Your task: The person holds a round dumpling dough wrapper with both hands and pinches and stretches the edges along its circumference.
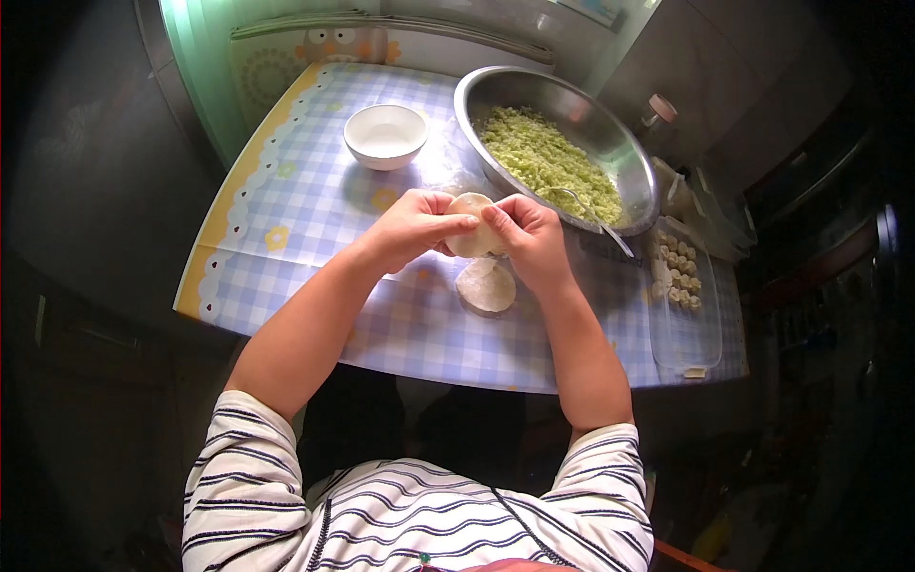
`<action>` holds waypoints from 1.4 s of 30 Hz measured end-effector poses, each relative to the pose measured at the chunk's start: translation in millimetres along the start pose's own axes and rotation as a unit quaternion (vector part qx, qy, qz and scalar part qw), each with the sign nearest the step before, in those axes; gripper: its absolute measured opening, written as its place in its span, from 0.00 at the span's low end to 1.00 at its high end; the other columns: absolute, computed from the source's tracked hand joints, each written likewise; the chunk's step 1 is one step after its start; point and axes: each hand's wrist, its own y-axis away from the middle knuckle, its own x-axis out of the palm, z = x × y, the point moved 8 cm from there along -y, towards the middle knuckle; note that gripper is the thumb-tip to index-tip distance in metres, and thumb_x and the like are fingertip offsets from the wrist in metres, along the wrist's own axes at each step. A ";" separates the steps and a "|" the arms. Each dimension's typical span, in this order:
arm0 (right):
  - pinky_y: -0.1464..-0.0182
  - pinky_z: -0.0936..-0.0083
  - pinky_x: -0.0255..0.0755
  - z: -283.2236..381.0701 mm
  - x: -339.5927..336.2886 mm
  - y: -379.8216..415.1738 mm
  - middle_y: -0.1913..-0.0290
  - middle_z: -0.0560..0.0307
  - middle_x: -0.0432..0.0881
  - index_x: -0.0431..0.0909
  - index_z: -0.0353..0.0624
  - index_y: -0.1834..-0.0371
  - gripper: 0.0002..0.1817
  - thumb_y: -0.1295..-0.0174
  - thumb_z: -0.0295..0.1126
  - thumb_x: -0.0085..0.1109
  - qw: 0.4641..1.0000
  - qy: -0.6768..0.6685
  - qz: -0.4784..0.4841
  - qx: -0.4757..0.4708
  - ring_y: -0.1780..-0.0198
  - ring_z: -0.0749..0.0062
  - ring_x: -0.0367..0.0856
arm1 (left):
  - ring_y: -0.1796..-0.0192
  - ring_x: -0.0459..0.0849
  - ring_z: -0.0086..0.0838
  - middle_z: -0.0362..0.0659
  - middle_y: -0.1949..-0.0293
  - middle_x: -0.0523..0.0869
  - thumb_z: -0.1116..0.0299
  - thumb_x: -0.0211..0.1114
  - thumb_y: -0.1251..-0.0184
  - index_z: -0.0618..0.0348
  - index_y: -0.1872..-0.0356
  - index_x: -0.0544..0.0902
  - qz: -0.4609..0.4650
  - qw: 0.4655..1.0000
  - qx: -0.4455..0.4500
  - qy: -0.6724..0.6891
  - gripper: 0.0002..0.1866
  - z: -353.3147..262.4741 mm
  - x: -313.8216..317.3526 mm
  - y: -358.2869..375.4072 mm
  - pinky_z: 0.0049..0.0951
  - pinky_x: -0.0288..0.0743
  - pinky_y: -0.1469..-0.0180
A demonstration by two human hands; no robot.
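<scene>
Between my two hands I hold a round dumpling wrapper (pixel 468 238), raised over the table. My left hand (pixel 419 227) pinches its left edge, thumb lying across the front. On the other edge, my right hand (pixel 529 234) grips it with thumb and fingers. Just below, a stack of pale dumpling wrappers (pixel 486 286) lies on the checked cloth. Behind my hands and to the right is a big steel bowl (pixel 624 157) of chopped green filling (pixel 543 157), with a spoon (pixel 610 234) leaning over its near rim.
A white bowl (pixel 386 138) stands behind my left hand. At the right, a clear plastic container (pixel 681 338) holds rows of small dumplings (pixel 679 272). A lidded jar (pixel 660 110) is beyond the steel bowl. The blue checked tablecloth (pixel 315 219) covers the table up to its front edge.
</scene>
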 end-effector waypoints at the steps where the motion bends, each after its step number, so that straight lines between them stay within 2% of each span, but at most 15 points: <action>1: 0.73 0.87 0.65 0.8 0.0 0.4 0.77 0.66 0.78 0.79 0.36 0.71 0.11 0.40 0.34 0.60 1.000 -0.002 -0.002 0.002 0.75 0.88 0.70 | 0.62 0.82 0.21 0.41 0.63 0.83 0.60 0.67 0.42 0.64 0.55 0.80 0.001 1.000 -0.001 0.003 0.19 0.5 0.0 -0.3 0.23 0.76 0.60; 7: 0.73 0.87 0.65 6.5 0.2 1.6 0.76 0.65 0.78 0.79 0.36 0.70 0.11 0.40 0.34 0.60 0.999 -0.048 -0.003 0.014 0.75 0.88 0.70 | 0.62 0.82 0.22 0.41 0.63 0.83 0.61 0.67 0.42 0.65 0.55 0.80 -0.006 1.000 0.004 -0.004 0.19 0.3 -0.8 -0.5 0.23 0.76 0.60; 9: 0.73 0.87 0.65 7.5 2.7 1.5 0.76 0.65 0.79 0.79 0.36 0.70 0.11 0.40 0.34 0.60 0.998 -0.062 -0.005 0.006 0.75 0.88 0.71 | 0.65 0.81 0.20 0.41 0.65 0.83 0.58 0.69 0.44 0.65 0.56 0.80 -0.003 1.000 0.012 0.004 0.21 -0.4 0.3 -0.4 0.20 0.75 0.64; 15: 0.73 0.87 0.65 6.3 0.0 2.3 0.77 0.66 0.79 0.80 0.36 0.71 0.10 0.41 0.34 0.61 0.999 0.042 -0.008 -0.020 0.75 0.88 0.71 | 0.66 0.80 0.19 0.41 0.66 0.83 0.59 0.70 0.45 0.66 0.57 0.79 -0.006 1.000 0.008 -0.001 0.22 0.6 1.0 -0.6 0.19 0.74 0.66; 22: 0.73 0.87 0.66 1.5 0.4 2.3 0.76 0.65 0.80 0.81 0.36 0.70 0.10 0.41 0.34 0.62 1.000 -0.015 -0.010 0.002 0.75 0.88 0.71 | 0.67 0.80 0.19 0.41 0.66 0.83 0.60 0.71 0.47 0.65 0.58 0.79 0.007 1.000 -0.005 0.001 0.21 0.9 4.5 -0.1 0.18 0.73 0.66; 25: 0.72 0.87 0.66 2.9 1.4 2.1 0.74 0.64 0.81 0.81 0.36 0.70 0.10 0.42 0.34 0.63 0.999 -0.044 -0.008 0.003 0.74 0.87 0.72 | 0.63 0.81 0.21 0.41 0.64 0.83 0.65 0.69 0.43 0.65 0.56 0.80 0.012 1.000 -0.010 -0.013 0.17 2.7 2.6 -1.0 0.21 0.75 0.62; 27: 0.71 0.87 0.67 8.5 4.3 2.8 0.74 0.64 0.81 0.81 0.36 0.70 0.10 0.43 0.33 0.63 0.999 -0.051 -0.001 0.000 0.73 0.86 0.73 | 0.63 0.81 0.20 0.41 0.64 0.83 0.64 0.69 0.43 0.65 0.57 0.80 0.018 0.999 -0.002 -0.037 0.17 5.8 1.4 -2.9 0.21 0.75 0.62; 30: 0.70 0.86 0.67 2.5 4.3 1.6 0.75 0.63 0.80 0.81 0.37 0.69 0.08 0.43 0.32 0.63 0.999 0.033 0.013 -0.026 0.74 0.85 0.73 | 0.63 0.81 0.19 0.40 0.64 0.83 0.64 0.68 0.43 0.66 0.57 0.80 0.028 0.998 -0.007 -0.057 0.17 10.8 2.3 -4.5 0.21 0.75 0.61; 33: 0.71 0.85 0.67 4.9 3.4 2.3 0.76 0.63 0.79 0.80 0.37 0.70 0.08 0.44 0.31 0.64 0.997 0.060 -0.003 -0.044 0.74 0.85 0.72 | 0.63 0.81 0.19 0.40 0.64 0.83 0.64 0.69 0.43 0.66 0.57 0.80 0.025 0.998 -0.006 -0.063 0.17 8.6 4.5 -2.9 0.21 0.75 0.61; 42: 0.73 0.86 0.66 0.0 -0.5 1.0 0.76 0.64 0.79 0.79 0.36 0.72 0.10 0.41 0.34 0.61 1.000 -0.001 -0.018 0.002 0.76 0.87 0.71 | 0.64 0.80 0.20 0.41 0.65 0.83 0.64 0.69 0.43 0.66 0.57 0.80 -0.015 0.999 0.030 -0.037 0.18 -2.6 1.0 -1.0 0.21 0.74 0.62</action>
